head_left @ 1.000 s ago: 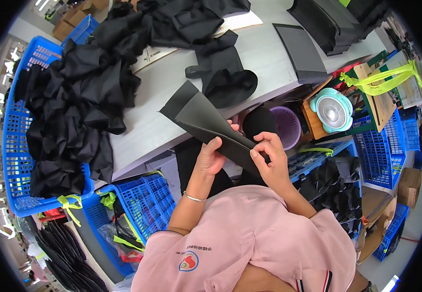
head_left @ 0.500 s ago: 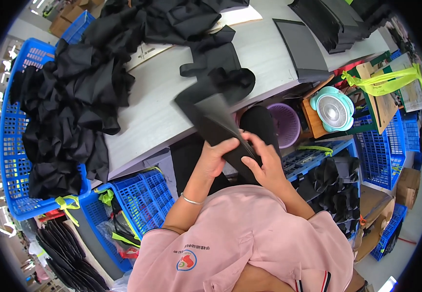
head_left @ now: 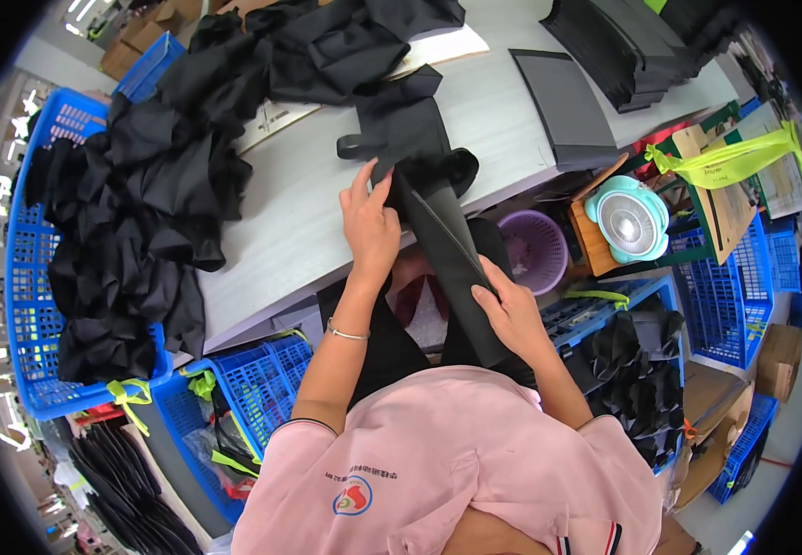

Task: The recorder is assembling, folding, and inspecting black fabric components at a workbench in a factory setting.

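Note:
A long, stiff-looking black panel (head_left: 461,277) with a seam-like line along it slants from the table edge down over my lap. My right hand (head_left: 512,310) is closed around its side, thumb on top. Farther up, my left hand (head_left: 370,227) reaches to the table edge, its thumb and fingertips pinching black fabric beside the panel's upper end. That fabric piece (head_left: 405,120) lies on the table, with a strap loop (head_left: 356,146) sticking out to its left. Whether panel and fabric are joined is hard to see where they overlap.
Heaped black fabric (head_left: 142,185) fills a blue basket (head_left: 26,277) and spreads over the table (head_left: 276,203). A flat dark panel (head_left: 567,106) and a stack of black pieces (head_left: 618,46) lie right. Below stand a purple basket (head_left: 535,250) and a teal fan (head_left: 632,222).
My left hand has let go of the panel's lower part and moved up to the fabric at the table edge. The panel has swung straighter and lower, still in my right hand.

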